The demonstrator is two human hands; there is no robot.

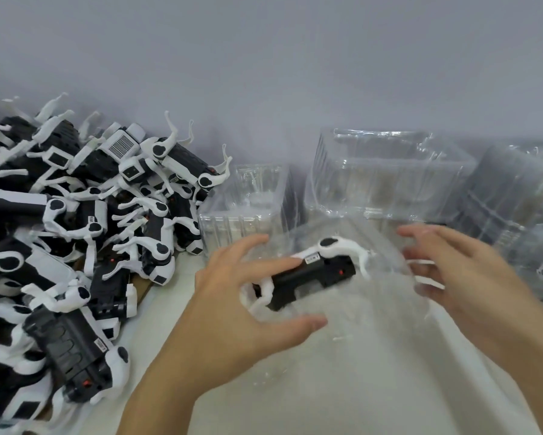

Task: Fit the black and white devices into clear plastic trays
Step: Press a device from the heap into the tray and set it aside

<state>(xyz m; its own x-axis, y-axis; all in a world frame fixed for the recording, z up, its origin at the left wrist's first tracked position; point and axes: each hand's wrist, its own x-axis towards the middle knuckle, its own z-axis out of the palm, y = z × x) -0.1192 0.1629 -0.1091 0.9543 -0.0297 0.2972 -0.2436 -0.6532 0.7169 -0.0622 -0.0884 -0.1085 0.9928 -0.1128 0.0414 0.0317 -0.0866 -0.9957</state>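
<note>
A black and white device lies slanted inside a clear plastic tray on the white table, in the middle of the view. My left hand spans the tray's left end. Its fingers lie over the device's top and its thumb curls in along the near edge, so it holds tray and device together. My right hand is blurred at the tray's right side, fingers spread and relaxed. Whether it touches the plastic is unclear.
A big heap of black and white devices fills the left side. Stacks of clear trays stand behind: a small stack, a tall one and more at the right. White tabletop lies in front.
</note>
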